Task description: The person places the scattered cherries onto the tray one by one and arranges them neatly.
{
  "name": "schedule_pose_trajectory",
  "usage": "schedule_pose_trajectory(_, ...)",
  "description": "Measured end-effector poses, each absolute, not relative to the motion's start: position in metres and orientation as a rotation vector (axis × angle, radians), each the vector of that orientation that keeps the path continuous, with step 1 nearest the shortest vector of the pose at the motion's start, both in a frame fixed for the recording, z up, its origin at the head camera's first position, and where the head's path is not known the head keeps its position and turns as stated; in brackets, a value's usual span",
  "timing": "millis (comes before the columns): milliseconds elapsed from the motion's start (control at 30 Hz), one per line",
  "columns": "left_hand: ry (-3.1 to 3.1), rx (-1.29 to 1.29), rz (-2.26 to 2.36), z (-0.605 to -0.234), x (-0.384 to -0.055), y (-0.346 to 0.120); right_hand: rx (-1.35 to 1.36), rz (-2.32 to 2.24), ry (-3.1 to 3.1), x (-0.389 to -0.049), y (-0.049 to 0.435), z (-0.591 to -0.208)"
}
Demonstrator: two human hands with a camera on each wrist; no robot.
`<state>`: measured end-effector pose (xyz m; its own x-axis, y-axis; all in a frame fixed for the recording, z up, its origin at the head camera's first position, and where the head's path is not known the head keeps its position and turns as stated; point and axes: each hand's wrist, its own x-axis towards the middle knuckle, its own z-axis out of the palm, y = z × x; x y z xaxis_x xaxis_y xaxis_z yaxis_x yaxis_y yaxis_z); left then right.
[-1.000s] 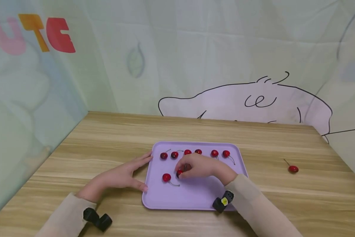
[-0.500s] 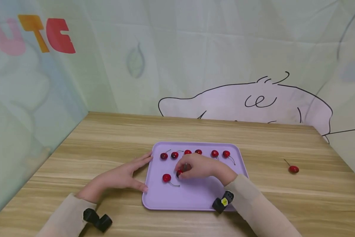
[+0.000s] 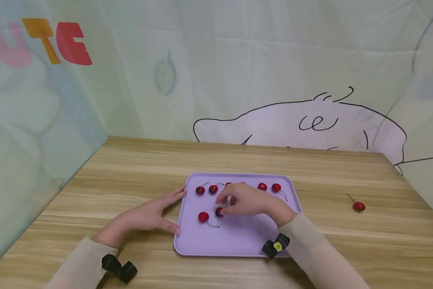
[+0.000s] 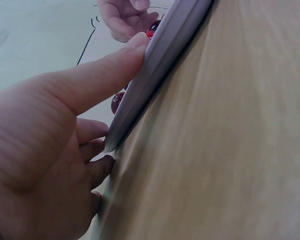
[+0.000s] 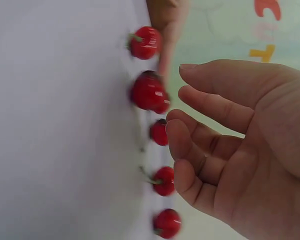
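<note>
Lying flat on the table is a lilac tray (image 3: pixel 231 243) with several red cherries on it. My left hand (image 3: pixel 144 214) rests against its left edge, thumb on the rim (image 4: pixel 140 75) and fingertips farther along it. Over the tray, my right hand (image 3: pixel 250 200) holds nothing; its thumb and fingers (image 5: pixel 210 80) are spread apart. A dark red cherry (image 3: pixel 219 212) lies right by its thumb tip. Left of that is another cherry (image 3: pixel 203 217), its stem pointing right. Along the back runs a row of cherries (image 3: pixel 213 189), partly hidden behind the right hand.
One more cherry (image 3: pixel 359 206) with its stem lies on the wooden table (image 3: pixel 332 241), right of the tray. A printed cloth (image 3: pixel 216 80) hangs behind the table and along its left side.
My right hand has let go of the dark cherry; its fingers have opened and it has lifted slightly to the right. The cherry stays on the tray. My left hand has not moved.
</note>
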<state>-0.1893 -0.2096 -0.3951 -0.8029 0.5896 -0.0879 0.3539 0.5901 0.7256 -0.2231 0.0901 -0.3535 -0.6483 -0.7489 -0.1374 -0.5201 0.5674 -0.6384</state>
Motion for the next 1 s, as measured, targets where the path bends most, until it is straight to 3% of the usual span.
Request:
schedule_pose_trajectory(300,2.498,0.759,1.041,-0.395,-0.19,-0.21,-1.099,-0.922,2.592,-0.216,0.134,-0.315)
schedule_pose_trajectory(1000,2.501,0.749,1.026,-0.394,-0.19,-0.209,-0.708,-0.961,3.0,-0.2,0.25,-0.283)
